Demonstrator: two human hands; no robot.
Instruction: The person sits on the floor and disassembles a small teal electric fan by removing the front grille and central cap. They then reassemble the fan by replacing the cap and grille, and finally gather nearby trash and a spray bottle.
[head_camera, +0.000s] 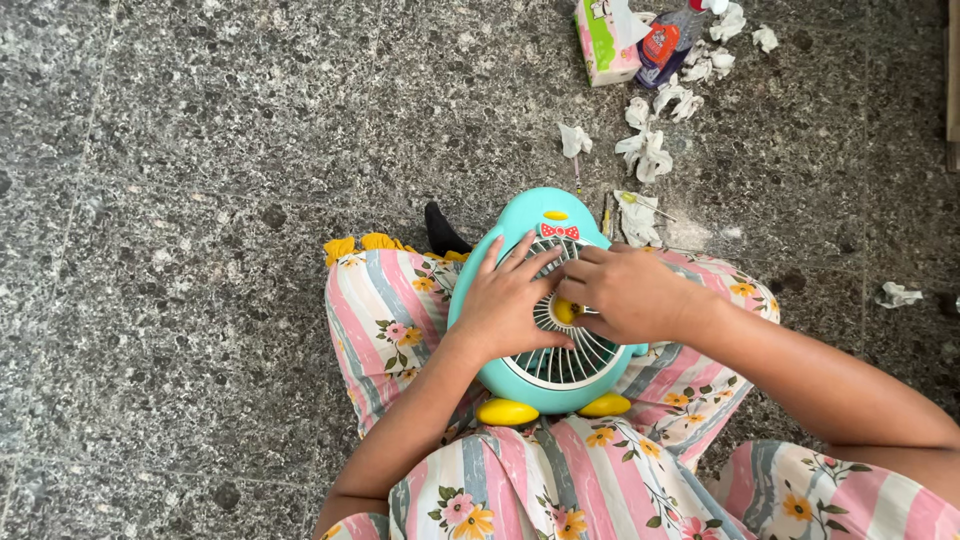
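A small teal penguin-shaped fan (528, 222) with yellow feet and a red bow lies face-up on my lap. My left hand (505, 300) rests flat on the left side of its white front grille, fingers spread. My right hand (625, 292) covers the right side of the grille, its fingertips at the yellow hub (566, 311) in the middle. My legs are in a striped floral garment (390, 320).
Grey speckled stone floor (200, 200) all around. Several crumpled white tissues (648, 152) lie beyond the fan. A tissue box (603, 42) and a spray bottle (668, 42) lie at the top. A thin screwdriver (606, 212) lies by the fan. One tissue (896, 294) is at the right.
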